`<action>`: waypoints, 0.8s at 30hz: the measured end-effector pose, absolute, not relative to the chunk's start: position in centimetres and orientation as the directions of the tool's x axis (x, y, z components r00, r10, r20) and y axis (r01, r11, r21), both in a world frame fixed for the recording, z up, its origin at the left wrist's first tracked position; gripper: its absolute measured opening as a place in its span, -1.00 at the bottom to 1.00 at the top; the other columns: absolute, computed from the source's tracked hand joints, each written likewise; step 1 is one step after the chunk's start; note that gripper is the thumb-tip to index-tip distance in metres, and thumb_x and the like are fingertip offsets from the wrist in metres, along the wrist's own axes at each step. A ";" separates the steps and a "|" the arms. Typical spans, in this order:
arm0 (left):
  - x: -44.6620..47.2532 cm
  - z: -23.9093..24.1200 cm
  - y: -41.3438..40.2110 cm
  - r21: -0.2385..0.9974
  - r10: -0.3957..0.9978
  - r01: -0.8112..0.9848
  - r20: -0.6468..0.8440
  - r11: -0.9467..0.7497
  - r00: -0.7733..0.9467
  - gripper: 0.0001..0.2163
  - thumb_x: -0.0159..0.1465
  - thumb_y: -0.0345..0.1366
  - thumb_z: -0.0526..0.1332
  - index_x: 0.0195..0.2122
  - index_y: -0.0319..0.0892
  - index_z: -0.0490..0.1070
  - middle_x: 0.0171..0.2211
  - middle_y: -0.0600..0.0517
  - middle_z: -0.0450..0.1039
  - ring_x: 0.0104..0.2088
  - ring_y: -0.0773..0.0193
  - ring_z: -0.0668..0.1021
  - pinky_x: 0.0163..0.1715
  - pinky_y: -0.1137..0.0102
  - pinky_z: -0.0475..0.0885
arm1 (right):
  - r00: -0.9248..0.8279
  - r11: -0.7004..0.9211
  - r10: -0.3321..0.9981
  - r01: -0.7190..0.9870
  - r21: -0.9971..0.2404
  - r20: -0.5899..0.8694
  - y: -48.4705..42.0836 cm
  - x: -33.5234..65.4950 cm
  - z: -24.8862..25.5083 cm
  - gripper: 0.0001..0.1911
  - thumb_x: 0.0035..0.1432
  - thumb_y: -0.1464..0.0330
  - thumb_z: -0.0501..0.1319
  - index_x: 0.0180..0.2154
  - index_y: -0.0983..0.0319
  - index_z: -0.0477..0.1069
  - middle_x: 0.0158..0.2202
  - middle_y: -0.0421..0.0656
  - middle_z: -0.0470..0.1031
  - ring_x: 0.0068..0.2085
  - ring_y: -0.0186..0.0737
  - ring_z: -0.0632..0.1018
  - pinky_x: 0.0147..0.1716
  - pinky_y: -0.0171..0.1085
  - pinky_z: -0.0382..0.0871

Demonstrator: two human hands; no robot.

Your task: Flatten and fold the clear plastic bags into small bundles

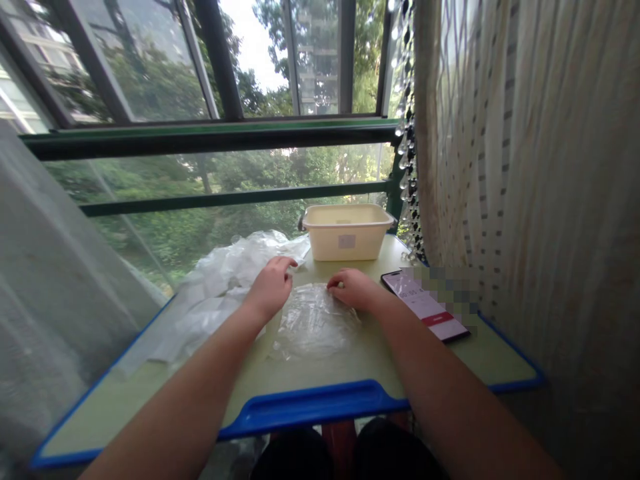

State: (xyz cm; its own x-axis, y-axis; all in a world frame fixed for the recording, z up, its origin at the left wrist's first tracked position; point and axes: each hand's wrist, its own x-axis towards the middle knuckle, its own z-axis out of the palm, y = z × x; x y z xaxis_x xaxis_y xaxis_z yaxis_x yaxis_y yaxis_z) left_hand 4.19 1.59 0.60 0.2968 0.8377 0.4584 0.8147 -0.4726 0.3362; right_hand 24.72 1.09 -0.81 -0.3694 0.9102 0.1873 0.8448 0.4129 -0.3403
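Note:
A clear, crinkled plastic bag (317, 327) lies flattened on the table in front of me. My right hand (356, 288) is at its upper right edge, with thumb and fingertips brought together on the plastic. Just left of the bag's top edge, my left hand (273, 285) hovers with fingers loosely extended and nothing visible in them. Beside and behind that hand spreads a heap of crumpled, translucent plastic bags (215, 280).
A cream plastic tub (325, 248) with a small label stands at the back of the blue-edged table (320, 377). To the right lies a phone (425, 310) with its screen lit. Curtains hang at both sides, and a window with green rails is behind.

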 end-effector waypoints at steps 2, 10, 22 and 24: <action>4.3 0.6 1.5 0.378 0.864 0.806 0.408 -0.455 0.296 -0.68 0.08 -0.49 0.05 -0.11 -0.23 0.32 -0.11 -0.07 0.39 -0.23 0.26 0.50 -0.14 0.39 0.39 | -0.364 0.408 0.912 0.846 -0.343 0.187 1.1 24.8 -0.8 -0.76 0.04 0.36 0.12 -0.29 0.20 0.53 -0.26 -0.13 0.52 -0.24 -0.23 0.48 -0.23 -0.37 0.28; 4.8 0.9 0.7 0.305 0.808 0.759 0.357 -0.576 0.470 -0.77 0.10 -0.45 0.07 -0.24 -0.18 0.43 -0.24 0.00 0.50 -0.25 0.25 0.53 -0.17 0.41 0.39 | -0.370 0.415 0.909 0.843 -0.341 0.193 1.4 24.9 -1.1 -0.76 0.02 0.35 0.12 -0.30 0.20 0.53 -0.28 -0.13 0.52 -0.28 -0.24 0.47 -0.26 -0.37 0.27; 4.8 0.9 0.1 0.259 0.732 0.685 0.265 -0.681 0.628 -0.73 0.08 -0.45 0.07 -0.23 -0.19 0.47 -0.29 0.02 0.52 -0.30 0.28 0.52 -0.24 0.45 0.39 | -0.369 0.419 0.906 0.846 -0.328 0.207 1.6 25.0 -1.4 -0.76 0.01 0.35 0.12 -0.31 0.20 0.53 -0.31 -0.13 0.51 -0.31 -0.26 0.46 -0.28 -0.38 0.27; 4.8 0.6 0.3 0.215 0.735 0.706 0.287 -0.675 0.615 -0.72 0.09 -0.42 0.10 -0.17 -0.21 0.45 -0.22 -0.03 0.49 -0.24 0.24 0.51 -0.19 0.42 0.37 | -0.371 0.422 0.905 0.848 -0.322 0.208 1.6 25.0 -1.4 -0.76 0.01 0.35 0.12 -0.31 0.20 0.53 -0.32 -0.13 0.50 -0.32 -0.27 0.46 -0.29 -0.38 0.28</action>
State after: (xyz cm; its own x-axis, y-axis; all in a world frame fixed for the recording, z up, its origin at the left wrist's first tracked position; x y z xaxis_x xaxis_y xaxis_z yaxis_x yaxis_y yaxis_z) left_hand 4.84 0.28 0.65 0.6146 0.7349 0.2868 0.7062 -0.6745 0.2151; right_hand 25.04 1.62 -1.39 -0.3712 0.9049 0.2082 0.8477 0.4217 -0.3219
